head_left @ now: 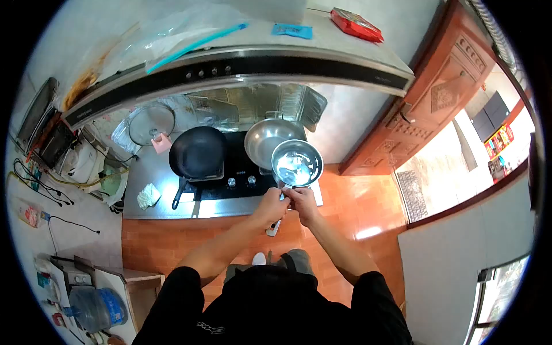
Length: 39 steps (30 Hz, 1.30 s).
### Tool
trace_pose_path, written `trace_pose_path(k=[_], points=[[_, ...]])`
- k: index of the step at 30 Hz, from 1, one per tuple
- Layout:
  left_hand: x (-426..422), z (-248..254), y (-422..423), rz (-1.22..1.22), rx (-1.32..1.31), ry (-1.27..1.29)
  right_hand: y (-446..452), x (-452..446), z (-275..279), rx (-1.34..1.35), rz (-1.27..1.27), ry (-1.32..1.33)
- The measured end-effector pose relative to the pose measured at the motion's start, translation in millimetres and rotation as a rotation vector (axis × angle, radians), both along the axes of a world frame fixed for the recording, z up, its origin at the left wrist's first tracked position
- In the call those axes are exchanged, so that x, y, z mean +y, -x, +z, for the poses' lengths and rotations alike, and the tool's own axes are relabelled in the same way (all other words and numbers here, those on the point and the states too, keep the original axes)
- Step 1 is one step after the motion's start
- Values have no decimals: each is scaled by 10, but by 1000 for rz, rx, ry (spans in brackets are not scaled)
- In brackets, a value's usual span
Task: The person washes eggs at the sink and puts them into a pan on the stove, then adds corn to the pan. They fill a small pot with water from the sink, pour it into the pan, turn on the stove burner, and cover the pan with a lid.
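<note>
Both of my hands are closed around the handle of a small steel saucepan, its shiny inside facing up. Reflections keep me from telling what is in it. My left hand wraps the handle, whose end sticks out below the fingers. My right hand grips nearer the pan's rim. The saucepan overlaps the edge of a wider steel pan on the right burner; I cannot tell whether they touch. On the left burner of the black gas stove stands a black wok, its handle toward me.
A crumpled white cloth and a pink holder with a glass lid are on the counter's left. The range hood hangs above the stove. To the right is a wooden door; a water bottle lies lower left.
</note>
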<state>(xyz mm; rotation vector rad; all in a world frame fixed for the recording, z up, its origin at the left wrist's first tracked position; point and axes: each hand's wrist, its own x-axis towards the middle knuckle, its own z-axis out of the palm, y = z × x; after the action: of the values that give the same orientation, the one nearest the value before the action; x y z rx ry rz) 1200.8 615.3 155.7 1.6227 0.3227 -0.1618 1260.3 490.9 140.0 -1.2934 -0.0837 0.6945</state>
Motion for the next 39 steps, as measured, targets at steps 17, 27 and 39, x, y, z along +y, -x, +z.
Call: trace_pose_path(k=[17,27,39], points=[[25,-1150,-1925,491,35,38,-2090,523,-1008,39,160,117],[-66,-1399,-2222,604,14,280,-2454,529,-1223,-147,152,215],[-180,-1462,-2360,627,15,432,-2582,445,-1183,-141,242,206]])
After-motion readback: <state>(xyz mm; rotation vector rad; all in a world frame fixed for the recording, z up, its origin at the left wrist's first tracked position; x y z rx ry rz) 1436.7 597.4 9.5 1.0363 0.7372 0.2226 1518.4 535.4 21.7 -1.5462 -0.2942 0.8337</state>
